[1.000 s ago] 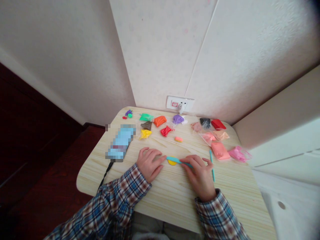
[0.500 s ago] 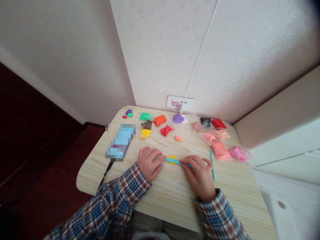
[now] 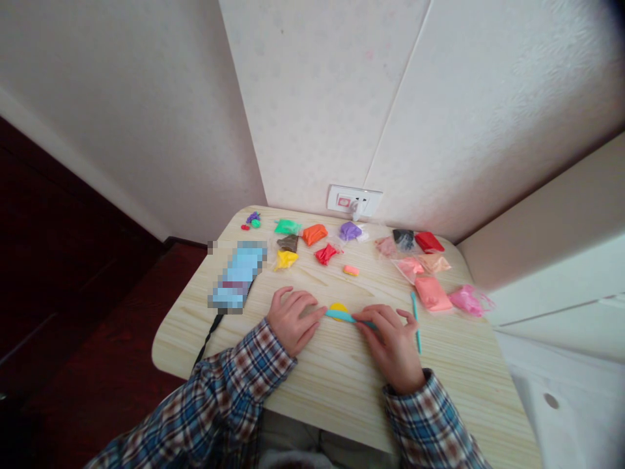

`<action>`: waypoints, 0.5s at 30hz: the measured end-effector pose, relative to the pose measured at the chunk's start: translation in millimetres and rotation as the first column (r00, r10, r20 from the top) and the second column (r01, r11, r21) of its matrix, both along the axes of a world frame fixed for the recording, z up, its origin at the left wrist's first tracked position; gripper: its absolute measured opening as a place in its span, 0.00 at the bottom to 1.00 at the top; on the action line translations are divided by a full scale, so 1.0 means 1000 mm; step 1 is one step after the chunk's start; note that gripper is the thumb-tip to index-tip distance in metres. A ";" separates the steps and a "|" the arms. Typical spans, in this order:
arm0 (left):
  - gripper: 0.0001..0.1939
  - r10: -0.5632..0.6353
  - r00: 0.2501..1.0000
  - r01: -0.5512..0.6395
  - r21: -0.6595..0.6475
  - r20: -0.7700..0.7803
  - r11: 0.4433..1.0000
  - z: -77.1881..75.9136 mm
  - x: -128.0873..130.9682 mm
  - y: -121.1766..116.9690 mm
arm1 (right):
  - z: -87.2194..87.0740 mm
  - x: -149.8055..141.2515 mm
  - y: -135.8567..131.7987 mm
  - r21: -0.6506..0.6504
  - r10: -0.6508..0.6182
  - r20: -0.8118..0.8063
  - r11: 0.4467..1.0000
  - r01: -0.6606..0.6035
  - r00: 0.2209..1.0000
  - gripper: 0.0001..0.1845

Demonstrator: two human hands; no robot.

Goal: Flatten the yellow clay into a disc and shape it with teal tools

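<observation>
A turquoise clay knife (image 3: 340,315) lies across a flat round piece of yellow clay (image 3: 338,306) on the table. My right hand (image 3: 393,342) grips its right end between thumb and fingers. At the left tip, the fingertips of my left hand (image 3: 294,320) hold the blade's end, though the exact contact is hard to see. The blade covers the lower part of the yellow disc. Just right of my right hand rests a second thin turquoise tool (image 3: 416,322). A small pink and yellow clay piece (image 3: 350,270) lies beyond the disc.
Bagged clay lies along the back: green (image 3: 288,227), orange (image 3: 315,234), yellow (image 3: 286,260), red (image 3: 326,254), purple (image 3: 350,231), coral (image 3: 433,294). A phone (image 3: 239,277) with a black cable is at left. Small clay shapes (image 3: 253,219) sit in the far left corner. A plug fills the wall socket (image 3: 355,202).
The blade sits slightly lower across the yellow disc, so more yellow shows above it. Both hands keep nearly the same pose, and the whole view has shifted a little.
</observation>
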State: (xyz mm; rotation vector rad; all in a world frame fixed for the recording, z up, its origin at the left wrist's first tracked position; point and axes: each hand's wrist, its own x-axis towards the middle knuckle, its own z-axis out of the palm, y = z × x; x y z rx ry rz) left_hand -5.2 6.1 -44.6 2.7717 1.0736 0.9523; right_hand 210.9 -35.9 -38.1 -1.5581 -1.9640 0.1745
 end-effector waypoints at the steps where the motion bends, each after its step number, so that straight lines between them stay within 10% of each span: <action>1: 0.15 -0.001 1.000 0.001 -0.002 0.000 1.000 0.000 0.000 0.000 | 0.000 0.000 0.000 -0.003 0.002 0.002 1.000 -0.002 1.000 0.11; 15: 0.14 -0.039 0.999 0.039 0.009 0.012 0.999 0.001 -0.001 0.000 | -0.001 0.001 -0.002 -0.010 0.013 0.020 1.000 -0.013 1.000 0.10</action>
